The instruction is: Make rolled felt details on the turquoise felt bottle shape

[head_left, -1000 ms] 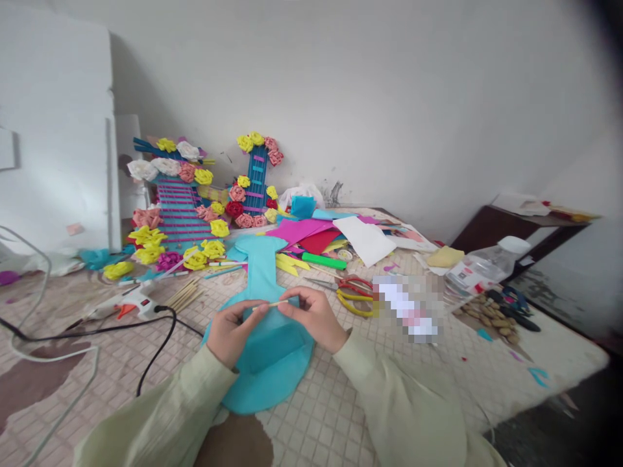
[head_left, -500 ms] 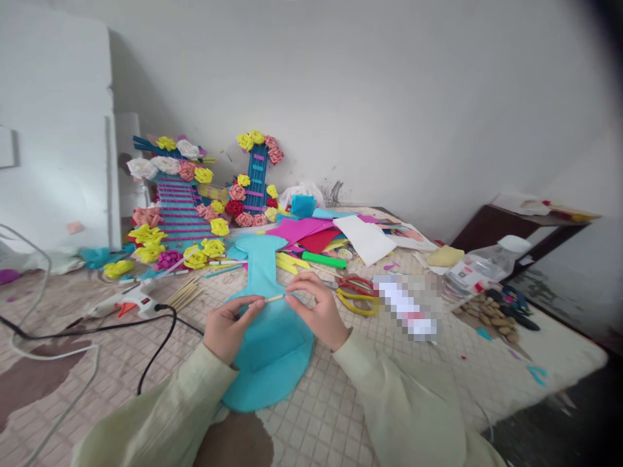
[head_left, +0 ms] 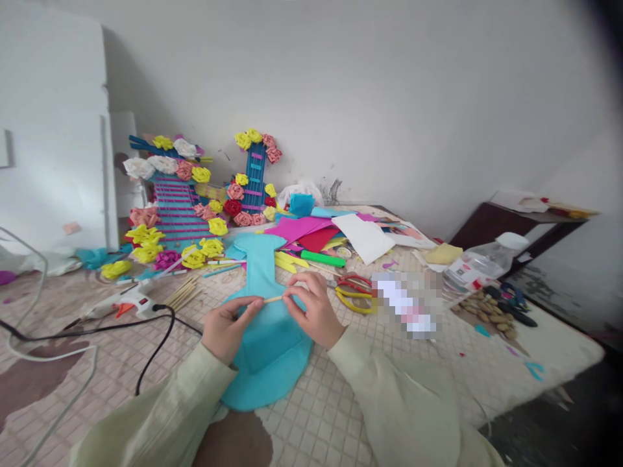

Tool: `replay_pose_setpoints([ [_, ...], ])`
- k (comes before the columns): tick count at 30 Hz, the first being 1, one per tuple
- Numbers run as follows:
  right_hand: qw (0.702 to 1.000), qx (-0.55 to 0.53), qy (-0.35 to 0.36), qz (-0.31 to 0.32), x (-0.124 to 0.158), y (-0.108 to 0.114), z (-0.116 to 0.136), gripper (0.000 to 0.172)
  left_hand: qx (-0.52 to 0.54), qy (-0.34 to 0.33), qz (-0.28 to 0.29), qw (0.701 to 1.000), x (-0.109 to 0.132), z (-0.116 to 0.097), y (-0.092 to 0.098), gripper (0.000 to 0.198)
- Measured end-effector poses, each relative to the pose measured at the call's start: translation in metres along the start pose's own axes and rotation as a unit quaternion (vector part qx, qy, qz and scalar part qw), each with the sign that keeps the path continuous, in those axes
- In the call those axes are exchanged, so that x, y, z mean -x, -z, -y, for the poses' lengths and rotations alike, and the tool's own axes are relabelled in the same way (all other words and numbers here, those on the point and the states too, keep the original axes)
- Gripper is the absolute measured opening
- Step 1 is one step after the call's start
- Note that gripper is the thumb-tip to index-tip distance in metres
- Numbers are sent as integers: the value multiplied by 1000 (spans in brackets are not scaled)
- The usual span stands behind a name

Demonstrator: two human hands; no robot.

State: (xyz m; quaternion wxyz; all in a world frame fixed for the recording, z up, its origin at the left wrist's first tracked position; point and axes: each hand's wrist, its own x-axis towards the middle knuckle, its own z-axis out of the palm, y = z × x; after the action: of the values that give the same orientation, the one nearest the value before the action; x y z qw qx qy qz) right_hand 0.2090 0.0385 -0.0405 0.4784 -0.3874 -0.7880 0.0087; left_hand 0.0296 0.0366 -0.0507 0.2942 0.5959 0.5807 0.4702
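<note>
A short, thin wooden stick (head_left: 273,299) is held level between my two hands. My left hand (head_left: 228,324) pinches its left end between thumb and fingers. At the other end, the thumb and fingertips of my right hand (head_left: 315,308) close on the stick. Beneath both hands lies a turquoise guitar-shaped piece (head_left: 272,363), with a round lower body and a narrow neck pointing away from me. Its surface looks wrapped in paper or cloth; I cannot tell which. My hands cover part of its middle.
To the left lie a white glue gun (head_left: 131,302) with a black cord and several thin sticks (head_left: 182,293). Scissors (head_left: 355,293), a green tube (head_left: 322,259) and coloured paper (head_left: 302,230) sit beyond. A plastic bottle (head_left: 487,263) stands right; flower-decorated pieces (head_left: 180,204) lean at the back.
My right hand's fingers have drawn in closer around the stick's right end. My left hand keeps its pinch. The whole view has shifted slightly.
</note>
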Motion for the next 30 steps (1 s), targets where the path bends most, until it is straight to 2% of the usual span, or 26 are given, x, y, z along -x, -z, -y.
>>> replay_pose_setpoints([
  [8, 996, -62, -59, -23, -3, 3, 4, 7, -3, -12, 2, 1000, -3, 5, 0, 36],
  [19, 1000, -2, 2, -24, -2, 1, 1, 6, -10, -42, -13, 999, 0, -2, 0, 35],
  [30, 999, 24, -22, -25, -1, 3, 2, 7, -50, -110, -9, 993, 4, -4, 0, 25],
])
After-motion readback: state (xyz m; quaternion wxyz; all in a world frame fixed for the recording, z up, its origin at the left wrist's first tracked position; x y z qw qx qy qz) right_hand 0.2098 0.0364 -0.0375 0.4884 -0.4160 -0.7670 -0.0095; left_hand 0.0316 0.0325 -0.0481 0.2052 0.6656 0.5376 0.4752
